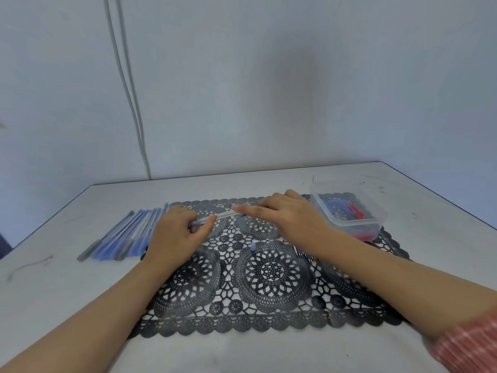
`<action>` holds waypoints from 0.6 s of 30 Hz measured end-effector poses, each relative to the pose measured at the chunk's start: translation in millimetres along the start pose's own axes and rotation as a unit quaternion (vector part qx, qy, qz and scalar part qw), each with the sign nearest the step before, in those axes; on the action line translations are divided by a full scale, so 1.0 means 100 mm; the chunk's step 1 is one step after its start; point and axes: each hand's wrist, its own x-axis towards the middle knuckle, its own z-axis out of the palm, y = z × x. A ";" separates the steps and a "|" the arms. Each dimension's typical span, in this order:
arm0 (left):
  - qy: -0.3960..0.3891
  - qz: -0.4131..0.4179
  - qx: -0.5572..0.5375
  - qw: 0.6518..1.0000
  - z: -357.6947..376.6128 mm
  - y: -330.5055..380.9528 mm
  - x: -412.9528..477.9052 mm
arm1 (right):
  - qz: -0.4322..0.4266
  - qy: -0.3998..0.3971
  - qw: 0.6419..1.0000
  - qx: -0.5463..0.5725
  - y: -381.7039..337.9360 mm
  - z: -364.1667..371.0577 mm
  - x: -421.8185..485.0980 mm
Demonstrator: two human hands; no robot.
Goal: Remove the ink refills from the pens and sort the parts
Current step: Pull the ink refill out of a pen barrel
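Two bare hands hold one clear pen (224,215) level just above the far edge of a black lace mat (269,292) on a white table (53,305). The left hand (174,235) pinches the pen's left end; the right hand (290,219) grips its right end. Left of the mat lies a row of pens (126,232). A small blue cap (252,246) rests mid-mat, with thin refills (302,255) beside the right forearm. A clear plastic box (357,227) of blue and red bits sits on the mat's far right corner
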 end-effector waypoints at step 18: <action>0.009 0.014 -0.030 0.999 0.01 -0.02 -0.01 | 0.089 0.015 0.995 -0.040 0.17 0.17 -0.11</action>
